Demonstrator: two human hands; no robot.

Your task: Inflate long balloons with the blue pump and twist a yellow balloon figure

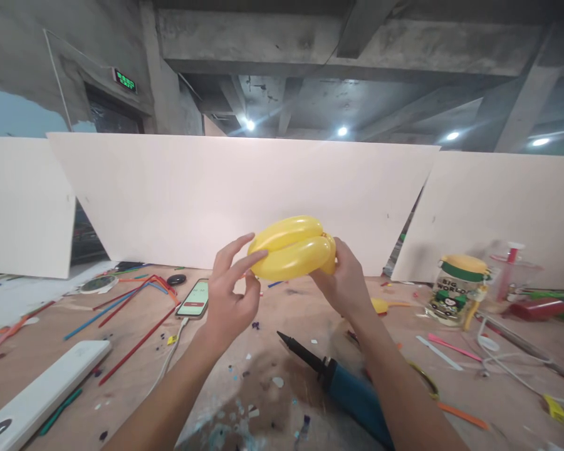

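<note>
A yellow twisting balloon (291, 260), bent into long bulges lying side by side, is held up above the table between my two hands. My left hand (232, 291) pinches its left end, with fingers on the upper side and the thumb below. At the other end, my right hand (343, 282) is closed around the twisted part, and some of those fingers are hidden behind the balloon. Below my hands lies a balloon hand pump (343, 388), blue with a black nozzle pointing to the upper left.
A phone (193, 299) with a white cable lies left of my hands, near several uninflated balloons (136, 304). At lower left is a long white device (47, 394). A plastic jar (457, 291) stands at right. White panels (244, 194) rise behind the table.
</note>
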